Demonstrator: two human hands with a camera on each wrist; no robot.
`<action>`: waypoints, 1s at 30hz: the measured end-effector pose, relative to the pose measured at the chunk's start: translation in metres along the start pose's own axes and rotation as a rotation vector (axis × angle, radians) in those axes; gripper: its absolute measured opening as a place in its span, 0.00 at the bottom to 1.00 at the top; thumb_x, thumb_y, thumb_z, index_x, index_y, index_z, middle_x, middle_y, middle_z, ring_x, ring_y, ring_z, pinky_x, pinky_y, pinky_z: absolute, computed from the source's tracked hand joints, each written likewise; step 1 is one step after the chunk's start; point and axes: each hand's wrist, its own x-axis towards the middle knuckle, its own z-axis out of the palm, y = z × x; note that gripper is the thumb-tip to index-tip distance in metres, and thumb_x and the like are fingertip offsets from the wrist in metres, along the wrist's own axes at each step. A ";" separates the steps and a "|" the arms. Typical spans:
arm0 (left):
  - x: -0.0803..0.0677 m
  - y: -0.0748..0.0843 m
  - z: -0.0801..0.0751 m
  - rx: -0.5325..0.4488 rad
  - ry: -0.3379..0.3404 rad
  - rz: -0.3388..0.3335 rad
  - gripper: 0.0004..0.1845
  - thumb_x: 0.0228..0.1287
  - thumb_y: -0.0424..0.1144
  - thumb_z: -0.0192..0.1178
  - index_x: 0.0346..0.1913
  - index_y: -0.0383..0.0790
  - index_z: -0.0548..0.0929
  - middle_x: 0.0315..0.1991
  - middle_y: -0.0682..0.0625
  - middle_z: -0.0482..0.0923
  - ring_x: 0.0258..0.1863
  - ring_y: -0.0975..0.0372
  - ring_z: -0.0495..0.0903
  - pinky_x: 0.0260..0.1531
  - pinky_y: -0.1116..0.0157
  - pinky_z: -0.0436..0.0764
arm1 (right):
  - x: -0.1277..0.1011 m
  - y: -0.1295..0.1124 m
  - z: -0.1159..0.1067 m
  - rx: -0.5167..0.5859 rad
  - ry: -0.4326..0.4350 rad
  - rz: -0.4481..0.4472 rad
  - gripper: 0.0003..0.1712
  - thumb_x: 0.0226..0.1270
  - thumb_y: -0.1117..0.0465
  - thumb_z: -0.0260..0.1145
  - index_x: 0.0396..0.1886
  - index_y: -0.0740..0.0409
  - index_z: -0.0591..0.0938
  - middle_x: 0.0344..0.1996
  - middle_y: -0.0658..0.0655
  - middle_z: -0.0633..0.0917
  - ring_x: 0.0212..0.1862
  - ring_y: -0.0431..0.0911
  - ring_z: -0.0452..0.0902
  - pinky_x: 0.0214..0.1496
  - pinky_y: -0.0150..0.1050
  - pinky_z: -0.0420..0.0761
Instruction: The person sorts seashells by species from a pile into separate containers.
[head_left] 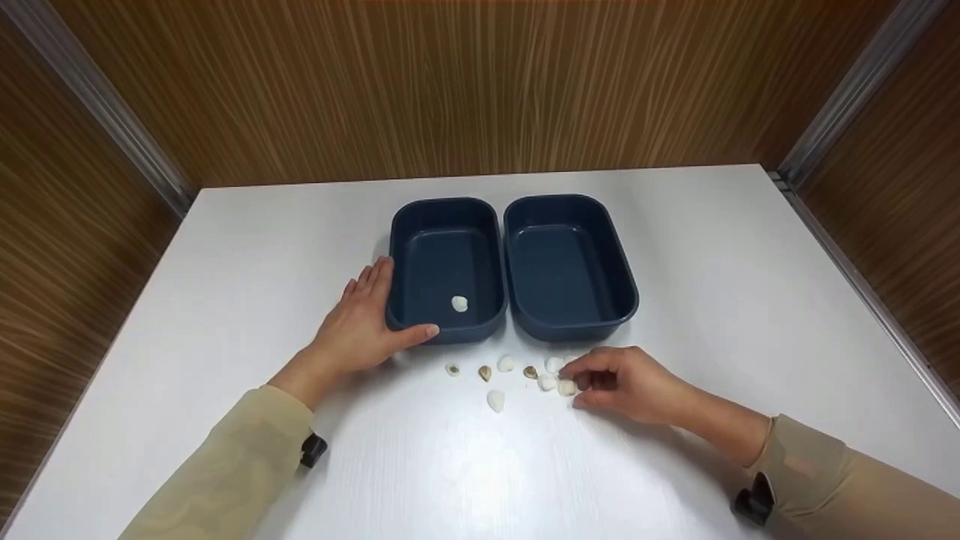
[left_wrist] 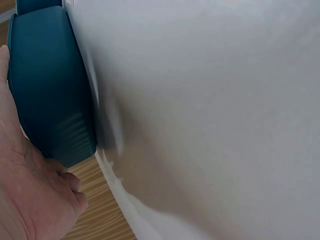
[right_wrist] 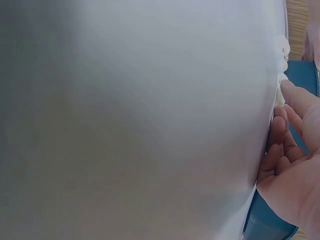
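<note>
While right fingers (head_left: 574, 375) pinch a shell (head_left: 566, 388), left tray (head_left: 445, 259) with one shell (head_left: 459, 304).

A white table (head_left: 675, 247) with a faint wood grain carries two dark blue trays side by side, the left tray (head_left: 445, 266) and the right tray (head_left: 568, 264), their long sides almost touching. Just in front of them small shells (head_left: 496, 400) lie scattered on the tabletop, some white, some brown, in a loose row near the trays' front walls
</note>
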 end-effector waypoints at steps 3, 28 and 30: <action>0.000 0.000 0.001 0.000 0.004 0.001 0.71 0.60 0.81 0.59 0.86 0.34 0.39 0.87 0.39 0.40 0.86 0.47 0.42 0.82 0.49 0.41 | 0.001 0.001 0.001 -0.003 0.001 -0.019 0.18 0.61 0.65 0.82 0.51 0.60 0.91 0.33 0.52 0.87 0.34 0.38 0.78 0.37 0.27 0.79; 0.000 0.000 0.001 -0.008 0.007 0.003 0.71 0.59 0.81 0.59 0.86 0.35 0.40 0.87 0.40 0.41 0.86 0.48 0.42 0.83 0.49 0.41 | 0.003 0.003 0.002 0.002 0.004 -0.026 0.15 0.61 0.66 0.82 0.49 0.60 0.91 0.33 0.51 0.87 0.33 0.37 0.77 0.35 0.27 0.79; 0.000 0.000 0.001 -0.008 0.010 0.005 0.71 0.59 0.81 0.59 0.86 0.35 0.40 0.87 0.40 0.41 0.86 0.48 0.42 0.83 0.49 0.41 | 0.002 0.002 0.002 0.002 0.003 -0.014 0.15 0.62 0.66 0.81 0.49 0.60 0.91 0.33 0.51 0.87 0.34 0.37 0.78 0.36 0.27 0.79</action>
